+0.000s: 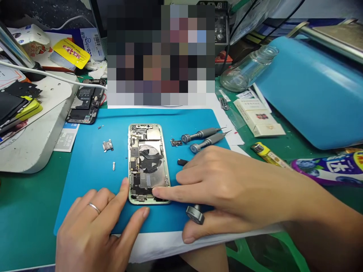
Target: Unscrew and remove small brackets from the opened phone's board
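Note:
An opened smartphone housing [150,166] lies on a blue mat [93,211], its boards and metal back showing. My left hand [90,230], with a ring, rests at its lower left, fingers apart and the index fingertip against the left edge. The left thumb points at the bottom edge. My right hand [221,189] reaches over from the right, index fingertip on the phone's lower inside. Between its thumb and index finger shows the knurled cap of a screwdriver [195,214]; the rest is hidden under the hand. A small black piece [182,162] peeks out beside the curled fingers.
Two grey screwdrivers [202,133] and a small part [176,142] lie right of the phone. A metal bracket [107,145] and tiny pieces lie left. Around stand another phone part [85,102], a glass jar [246,70], a cigarette box [259,117] and a lighter [269,154].

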Motion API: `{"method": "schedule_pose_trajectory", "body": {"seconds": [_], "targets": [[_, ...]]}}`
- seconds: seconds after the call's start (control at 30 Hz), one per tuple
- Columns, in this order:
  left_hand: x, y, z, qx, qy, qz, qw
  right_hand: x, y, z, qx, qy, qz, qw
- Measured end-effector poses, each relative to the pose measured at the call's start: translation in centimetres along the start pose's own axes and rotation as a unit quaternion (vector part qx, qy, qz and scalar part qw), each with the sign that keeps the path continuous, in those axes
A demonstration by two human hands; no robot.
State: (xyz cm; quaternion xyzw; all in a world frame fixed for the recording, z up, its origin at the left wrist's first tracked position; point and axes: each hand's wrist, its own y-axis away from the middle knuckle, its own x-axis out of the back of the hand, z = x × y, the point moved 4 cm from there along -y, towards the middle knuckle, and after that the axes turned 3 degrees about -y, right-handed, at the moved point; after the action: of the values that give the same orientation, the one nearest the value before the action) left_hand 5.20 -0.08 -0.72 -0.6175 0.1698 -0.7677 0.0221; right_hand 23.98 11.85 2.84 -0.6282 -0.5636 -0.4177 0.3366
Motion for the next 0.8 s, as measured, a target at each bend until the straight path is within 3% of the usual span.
{"method": "schedule_pose_trajectory", "body": {"seconds": [0.57,0.67,0.8], "targets": [[0.15,-0.49,0.46,0.025,0.012,0.008,1.0,-0.18,0.14,-0.4,0.011,0.017,0.001,1.0],[0.23,-0.46,0.47,0.027,0.013,0.006,1.0,0.15,0.18,-0.52,0.032,0.044,0.052,0.997],[0.41,-0.55,0.62,0.031,0.014,0.011,0.999,0.73,-0.04,-0.11,0.026,0.07,0.164,0.984]]}}
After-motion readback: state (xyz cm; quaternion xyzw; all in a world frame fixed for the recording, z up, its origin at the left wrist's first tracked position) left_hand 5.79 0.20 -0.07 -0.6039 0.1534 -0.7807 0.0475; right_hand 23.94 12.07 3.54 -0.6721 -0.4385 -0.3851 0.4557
